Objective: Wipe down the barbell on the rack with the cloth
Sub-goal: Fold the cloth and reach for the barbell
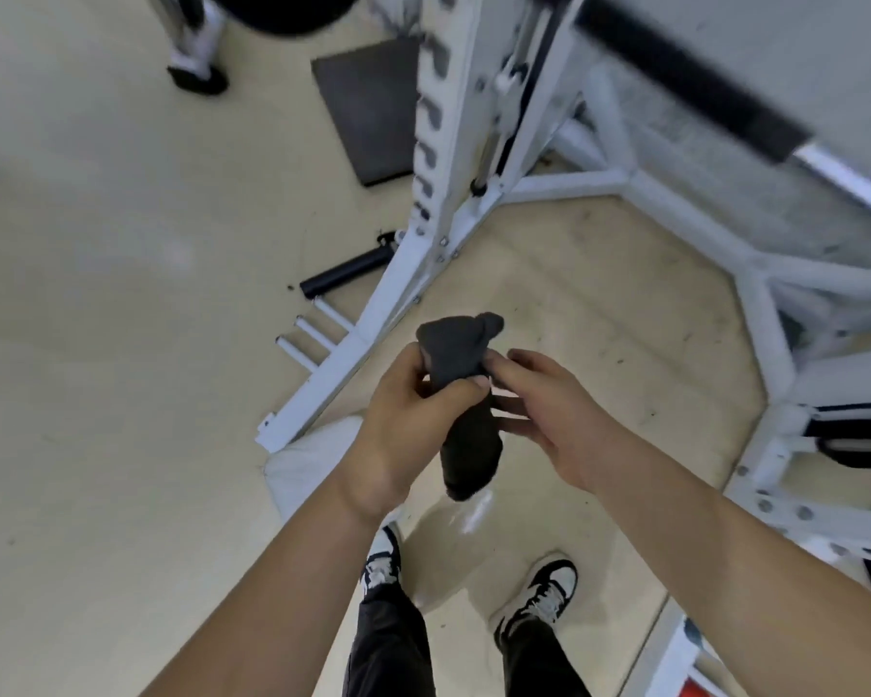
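Both forearms lay across the bottom of the view and met at centre. I observed the left hand (403, 425) gripping a dark grey cloth (456, 354) round its middle, thumb across the front. One bunched end stood above the fist; the other hung below. The right hand (559, 420) pinched the cloth's right edge between thumb and curled fingers. The barbell (685, 78) sat at upper right on the white rack (438, 168), well apart from the cloth, blurred, with a black sleeve and a chrome section. Two black-and-white shoes (541, 596) stood on the beige floor (96, 344).
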Demonstrator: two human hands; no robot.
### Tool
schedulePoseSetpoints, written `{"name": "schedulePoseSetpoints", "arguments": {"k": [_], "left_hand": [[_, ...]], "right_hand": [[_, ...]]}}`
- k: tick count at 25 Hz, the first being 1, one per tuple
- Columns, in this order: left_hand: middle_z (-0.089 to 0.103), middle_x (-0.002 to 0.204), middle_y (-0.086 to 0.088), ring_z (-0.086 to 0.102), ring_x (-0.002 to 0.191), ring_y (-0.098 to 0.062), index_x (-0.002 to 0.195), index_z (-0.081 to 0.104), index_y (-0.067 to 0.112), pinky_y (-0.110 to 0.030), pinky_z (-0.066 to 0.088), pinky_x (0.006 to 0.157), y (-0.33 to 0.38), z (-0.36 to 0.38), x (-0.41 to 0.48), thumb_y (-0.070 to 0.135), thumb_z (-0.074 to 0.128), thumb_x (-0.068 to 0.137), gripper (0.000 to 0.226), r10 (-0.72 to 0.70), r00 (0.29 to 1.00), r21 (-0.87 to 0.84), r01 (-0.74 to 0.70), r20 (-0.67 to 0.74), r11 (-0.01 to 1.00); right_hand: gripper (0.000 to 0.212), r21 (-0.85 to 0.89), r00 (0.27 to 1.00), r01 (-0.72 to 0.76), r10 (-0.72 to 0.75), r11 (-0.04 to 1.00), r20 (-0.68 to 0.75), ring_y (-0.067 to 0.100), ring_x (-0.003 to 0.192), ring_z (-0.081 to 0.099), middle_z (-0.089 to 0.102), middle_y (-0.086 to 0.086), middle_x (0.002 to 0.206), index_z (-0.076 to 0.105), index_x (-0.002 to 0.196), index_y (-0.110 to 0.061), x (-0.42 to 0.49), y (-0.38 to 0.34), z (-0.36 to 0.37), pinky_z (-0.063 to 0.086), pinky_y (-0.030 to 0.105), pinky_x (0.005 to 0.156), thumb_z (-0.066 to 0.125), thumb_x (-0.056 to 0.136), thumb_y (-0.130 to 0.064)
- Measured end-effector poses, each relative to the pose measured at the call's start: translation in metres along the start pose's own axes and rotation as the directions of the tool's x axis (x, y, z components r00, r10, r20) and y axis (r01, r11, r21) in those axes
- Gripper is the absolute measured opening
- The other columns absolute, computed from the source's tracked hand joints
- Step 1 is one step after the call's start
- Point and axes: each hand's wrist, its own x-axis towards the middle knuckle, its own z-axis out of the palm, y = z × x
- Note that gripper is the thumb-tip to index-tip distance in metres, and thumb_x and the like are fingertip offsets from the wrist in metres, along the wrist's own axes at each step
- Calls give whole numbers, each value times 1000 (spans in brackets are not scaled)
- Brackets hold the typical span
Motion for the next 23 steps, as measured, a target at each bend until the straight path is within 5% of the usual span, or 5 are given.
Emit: {"name": "schedulePoseSetpoints", "arguments": {"k": [4, 9, 13, 17, 23], "left_hand": [[74, 101, -11, 73, 93, -25, 106, 66, 11, -39, 61, 76, 94, 36, -49, 27, 72, 89, 24, 50, 983, -13, -48, 176, 999], [69, 95, 15, 64, 98, -6, 86, 62, 27, -16, 47, 85, 141, 101, -68, 32, 84, 85, 23, 339, 936, 318, -350, 90, 881], [70, 103, -5, 71, 90, -14, 111, 55, 13, -29, 60, 74, 153, 162, -71, 26, 71, 98, 24, 192, 978, 45, -196, 78, 979], [68, 95, -13, 67, 69, -20, 112, 51, 14, -34, 57, 59, 157, 188, -52, 26, 61, 101, 20, -13, 990, -14, 11, -143, 1000], [68, 93, -19, 62, 54, -33, 110, 49, 25, -41, 52, 52, 205, 160, -19, 43, 65, 93, 29, -108, 937, -159, 57, -333, 986]], "right_hand": [[42, 99, 988, 88, -99, 991, 119, 29, 109, 72, 75, 13, 117, 66, 129, -12, -86, -63, -20, 57, 45, 96, 60, 99, -41], [36, 193, 980, 189, -172, 963, -98, 31, 93, 73, 77, 13, 99, 60, 120, -1, -147, -104, -63, 55, 47, 83, 69, 94, -23], [32, 7, 964, 252, -251, 968, -87, 22, 82, 74, 78, 7, 96, 71, 105, -10, -168, -131, -108, 60, 35, 63, 65, 97, -40], [37, -383, 954, 269, -298, 884, -18, 19, 73, 69, 74, 6, 86, 78, 89, -16, -164, -165, -154, 60, 34, 67, 58, 99, -45], [27, -287, 895, 431, -445, 856, 18, 15, 70, 67, 74, 3, 77, 77, 93, -13, -132, -231, -136, 62, 38, 73, 58, 100, -31]]}}
